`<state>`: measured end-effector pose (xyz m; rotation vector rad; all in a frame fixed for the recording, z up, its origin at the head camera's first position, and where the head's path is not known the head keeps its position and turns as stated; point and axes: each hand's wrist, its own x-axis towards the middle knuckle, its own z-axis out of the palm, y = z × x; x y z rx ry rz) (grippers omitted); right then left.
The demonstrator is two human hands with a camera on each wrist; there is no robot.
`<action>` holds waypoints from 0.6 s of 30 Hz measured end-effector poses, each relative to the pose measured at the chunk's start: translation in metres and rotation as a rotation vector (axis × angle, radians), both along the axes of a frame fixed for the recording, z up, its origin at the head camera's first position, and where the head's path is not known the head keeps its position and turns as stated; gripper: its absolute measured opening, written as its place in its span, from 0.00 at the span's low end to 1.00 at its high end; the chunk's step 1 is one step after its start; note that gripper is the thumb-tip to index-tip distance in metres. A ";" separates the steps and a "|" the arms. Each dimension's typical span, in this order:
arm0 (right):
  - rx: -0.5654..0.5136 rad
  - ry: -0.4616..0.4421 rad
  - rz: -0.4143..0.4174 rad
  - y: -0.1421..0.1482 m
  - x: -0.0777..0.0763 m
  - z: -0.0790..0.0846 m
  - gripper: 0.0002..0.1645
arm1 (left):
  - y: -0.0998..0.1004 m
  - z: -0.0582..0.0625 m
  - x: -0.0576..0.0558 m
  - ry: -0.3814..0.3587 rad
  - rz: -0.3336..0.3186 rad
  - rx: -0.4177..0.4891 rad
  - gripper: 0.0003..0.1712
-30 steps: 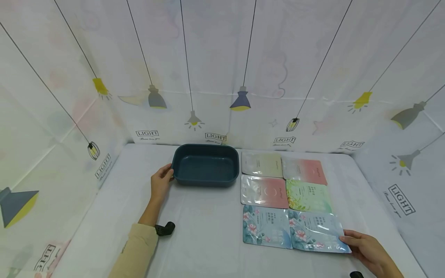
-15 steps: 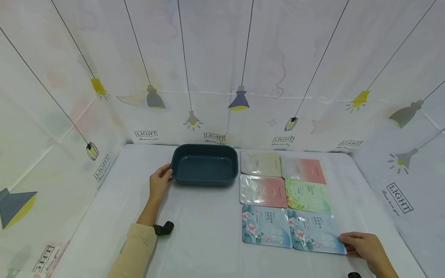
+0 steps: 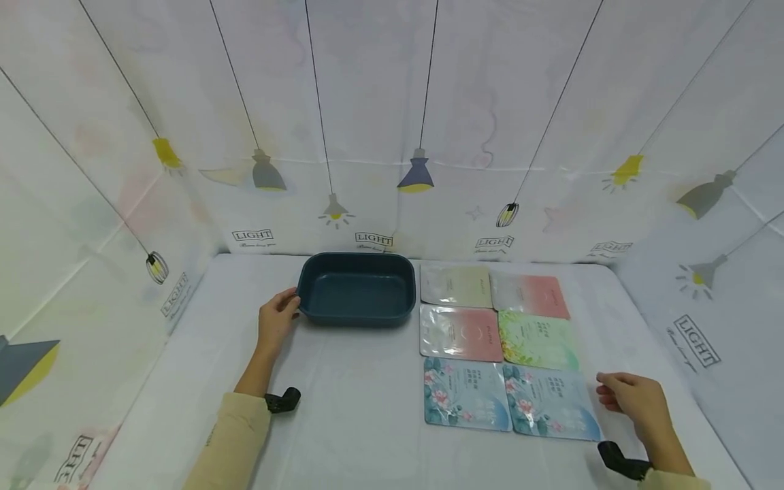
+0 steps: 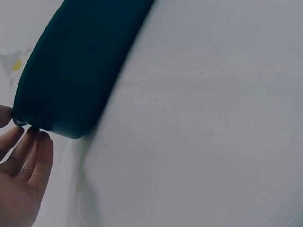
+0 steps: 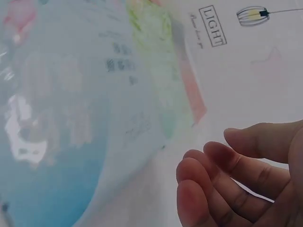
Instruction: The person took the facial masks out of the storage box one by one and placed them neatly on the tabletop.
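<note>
A dark teal rectangular basin [image 3: 356, 320] stands at the back middle of the table, and my left hand [image 3: 277, 323] pinches its left end at the rim. In the left wrist view, thumb and fingertips of the left hand [image 4: 23, 175] meet at the corner of the basin [image 4: 71, 71]. My right hand [image 3: 637, 401] hovers just right of the front-right blue floral sachet [image 3: 551, 401], fingers loosely curled and holding nothing. In the right wrist view, a small gap separates the right hand [image 5: 236, 179] from that sachet [image 5: 71, 118].
Several flat sachets lie in two columns right of the basin: a beige one [image 3: 456, 286], a pink one [image 3: 531, 296], another pink one [image 3: 461, 333], a green one [image 3: 539, 340] and a second blue floral one [image 3: 467, 395]. A lamp-printed curtain [image 3: 367, 102] surrounds the white table [image 3: 355, 408].
My right hand has let go of the front-right blue sachet's edge and moved up and away from it. That sachet now lies flat. The left hand keeps its place on the basin.
</note>
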<state>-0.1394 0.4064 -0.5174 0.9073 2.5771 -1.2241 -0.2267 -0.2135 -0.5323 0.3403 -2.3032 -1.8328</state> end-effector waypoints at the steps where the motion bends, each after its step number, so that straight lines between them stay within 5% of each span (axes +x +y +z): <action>1: 0.002 0.020 0.014 -0.003 -0.006 0.004 0.28 | -0.001 0.001 0.000 0.000 -0.001 0.000 0.22; 10: 0.019 0.189 0.240 -0.045 -0.064 0.046 0.34 | -0.008 0.015 -0.014 0.068 0.063 -0.192 0.22; 18: 0.266 0.301 0.626 -0.109 -0.109 0.076 0.33 | 0.008 0.038 -0.027 0.101 -0.075 -0.492 0.29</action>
